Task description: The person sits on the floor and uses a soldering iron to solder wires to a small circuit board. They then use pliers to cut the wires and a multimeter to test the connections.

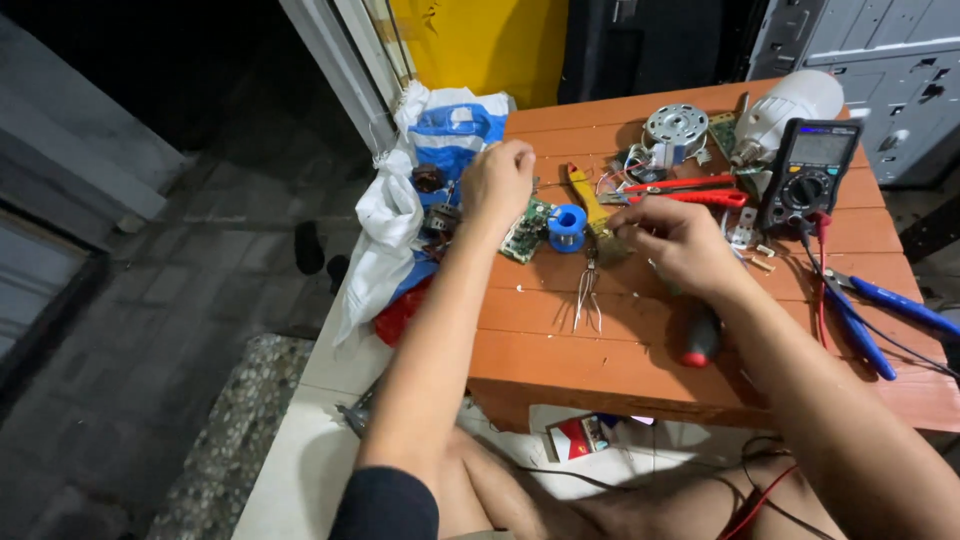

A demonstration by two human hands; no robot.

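A: What are the hands busy with?

B: The left hand, just above the middle of the frame, rests on the green circuit board at the table's left edge. Its fingers are curled together and turned away, so I cannot tell whether they pinch anything. The right hand, centre right, has thumb and fingertips pressed together, apparently pinching something small; what it is I cannot make out.

A: And right beside them?

B: A blue spool of solder sits between the hands, just right of the board. Tweezers lie below it, and yellow-handled cutters above. A dark screwdriver handle with a red tip lies under the right forearm.

A: Which step would you call this?

B: I judge it to be fine bench work on the board: steadying it with one hand, bringing a small piece or wire with the other. Any next move calls for a still board and a precise, light touch.

A: Further out?

B: Red pliers, a multimeter, a round motor part and a white bulb in the upper right; blue-handled pliers at the right edge; a white and blue sack left of the orange wooden table.
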